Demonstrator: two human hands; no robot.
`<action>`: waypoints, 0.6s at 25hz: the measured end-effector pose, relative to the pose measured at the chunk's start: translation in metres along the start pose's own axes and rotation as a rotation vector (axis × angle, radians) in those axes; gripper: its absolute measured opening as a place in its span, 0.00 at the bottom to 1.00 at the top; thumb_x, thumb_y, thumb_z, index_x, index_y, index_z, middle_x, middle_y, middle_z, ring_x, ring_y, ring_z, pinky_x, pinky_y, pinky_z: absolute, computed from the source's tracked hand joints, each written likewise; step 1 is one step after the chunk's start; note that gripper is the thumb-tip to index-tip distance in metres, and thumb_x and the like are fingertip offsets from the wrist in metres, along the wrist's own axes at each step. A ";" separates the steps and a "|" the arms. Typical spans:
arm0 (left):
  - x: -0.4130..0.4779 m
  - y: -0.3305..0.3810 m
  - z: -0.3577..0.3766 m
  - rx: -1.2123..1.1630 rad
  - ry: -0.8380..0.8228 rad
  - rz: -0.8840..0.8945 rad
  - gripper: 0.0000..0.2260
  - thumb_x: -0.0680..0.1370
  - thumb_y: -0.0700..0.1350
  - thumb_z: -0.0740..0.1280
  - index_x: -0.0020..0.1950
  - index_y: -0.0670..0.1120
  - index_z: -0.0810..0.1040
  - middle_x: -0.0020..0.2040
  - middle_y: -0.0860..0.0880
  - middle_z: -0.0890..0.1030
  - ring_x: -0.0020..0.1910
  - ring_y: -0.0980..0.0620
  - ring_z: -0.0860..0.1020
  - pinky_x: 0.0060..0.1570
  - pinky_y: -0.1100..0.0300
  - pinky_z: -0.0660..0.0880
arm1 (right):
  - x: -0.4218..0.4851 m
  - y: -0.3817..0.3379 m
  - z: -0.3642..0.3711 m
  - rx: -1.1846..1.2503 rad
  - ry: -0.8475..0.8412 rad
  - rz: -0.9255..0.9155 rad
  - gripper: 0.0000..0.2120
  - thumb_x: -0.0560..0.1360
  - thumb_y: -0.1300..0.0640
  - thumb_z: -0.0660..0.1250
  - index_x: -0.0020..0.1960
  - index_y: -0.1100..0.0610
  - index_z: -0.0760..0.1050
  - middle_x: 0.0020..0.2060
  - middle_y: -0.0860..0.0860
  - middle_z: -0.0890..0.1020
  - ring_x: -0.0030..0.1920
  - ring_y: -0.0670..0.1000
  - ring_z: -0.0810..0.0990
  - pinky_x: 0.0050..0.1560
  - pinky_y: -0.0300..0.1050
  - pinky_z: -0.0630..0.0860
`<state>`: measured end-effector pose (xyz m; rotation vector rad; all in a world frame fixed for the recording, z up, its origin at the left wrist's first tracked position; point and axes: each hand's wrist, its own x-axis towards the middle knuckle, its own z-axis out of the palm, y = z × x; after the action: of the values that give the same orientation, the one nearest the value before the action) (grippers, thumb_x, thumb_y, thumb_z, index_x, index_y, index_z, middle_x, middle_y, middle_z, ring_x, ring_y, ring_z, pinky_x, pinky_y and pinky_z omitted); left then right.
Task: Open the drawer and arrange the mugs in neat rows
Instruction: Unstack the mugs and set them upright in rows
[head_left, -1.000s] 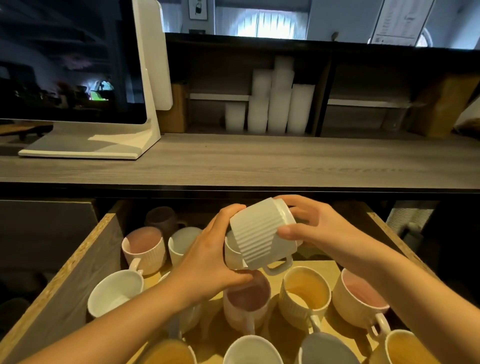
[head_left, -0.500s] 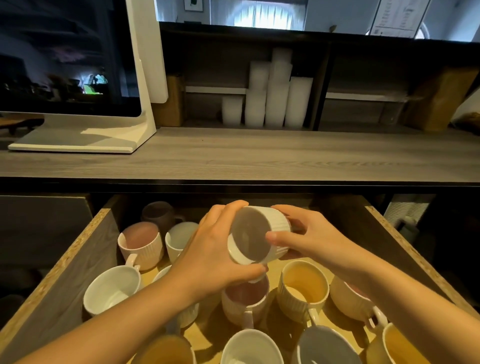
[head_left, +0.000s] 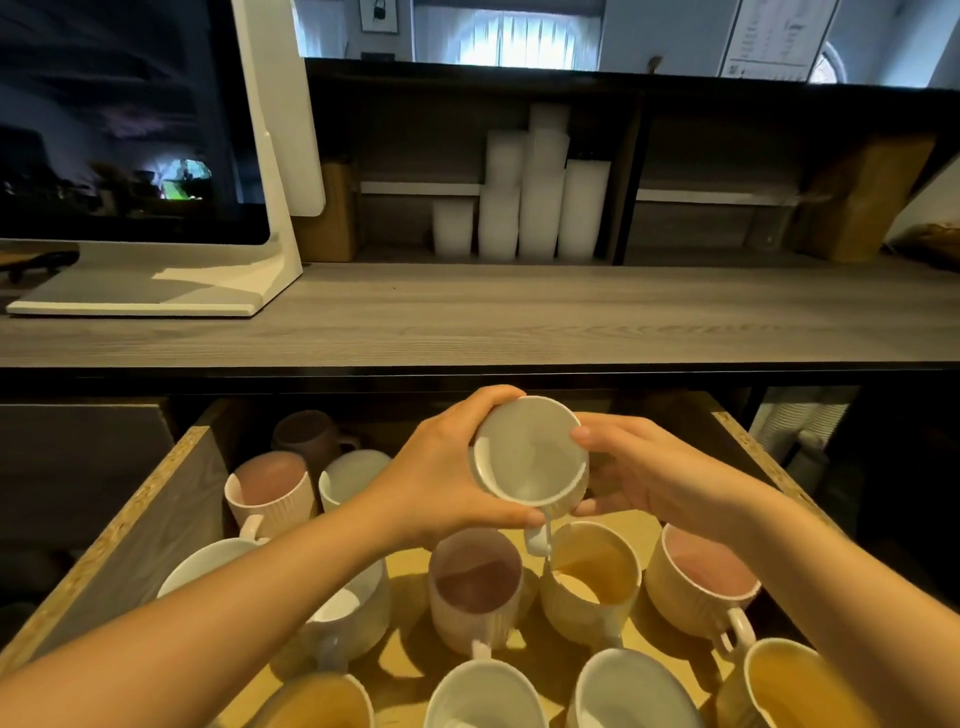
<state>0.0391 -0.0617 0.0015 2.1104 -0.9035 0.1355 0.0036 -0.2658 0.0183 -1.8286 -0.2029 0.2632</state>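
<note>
White mug (head_left: 530, 457): I see it held in the air above the open drawer (head_left: 156, 514), tipped so its mouth faces me, its handle pointing down toward the yellow mug (head_left: 592, 577) beneath.
Left hand (head_left: 441, 478): my left grip is closed on the white mug — fingers over its top edge, thumb under its rim.
Right hand (head_left: 654, 473): my right grip is closed on the same mug from the other side, thumb on the rim.
Drawer: pulled out below the counter (head_left: 519, 317), mugs standing mouth-up in it.
Middle row: a purple-lined mug (head_left: 475, 584), the yellow mug, a pink-lined mug (head_left: 701, 577) — close together.
Far left corner: a dark brown mug (head_left: 306, 436).
Counter, left end: a white monitor stand (head_left: 171, 286).
</note>
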 end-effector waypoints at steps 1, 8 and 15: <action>0.004 0.001 0.005 -0.017 0.028 -0.018 0.37 0.61 0.52 0.80 0.64 0.60 0.64 0.57 0.63 0.72 0.57 0.61 0.72 0.51 0.72 0.72 | -0.001 -0.002 -0.003 -0.059 0.038 -0.011 0.15 0.73 0.43 0.63 0.58 0.43 0.75 0.54 0.48 0.81 0.56 0.52 0.81 0.55 0.48 0.80; 0.044 -0.006 0.047 0.062 0.026 -0.130 0.36 0.63 0.55 0.78 0.66 0.55 0.65 0.58 0.55 0.74 0.56 0.54 0.73 0.54 0.56 0.76 | 0.014 0.019 -0.017 -0.488 0.411 0.035 0.16 0.78 0.52 0.61 0.64 0.52 0.74 0.47 0.51 0.82 0.46 0.53 0.82 0.41 0.41 0.81; 0.077 -0.027 0.068 0.163 -0.095 -0.215 0.39 0.65 0.56 0.76 0.71 0.51 0.62 0.66 0.50 0.71 0.62 0.50 0.70 0.58 0.53 0.74 | 0.048 0.043 -0.035 -0.471 0.463 0.202 0.12 0.78 0.58 0.62 0.60 0.58 0.76 0.45 0.54 0.80 0.44 0.53 0.82 0.40 0.41 0.80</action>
<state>0.0997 -0.1431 -0.0314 2.3675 -0.7352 -0.0029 0.0594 -0.2970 -0.0180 -2.3238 0.2678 -0.0839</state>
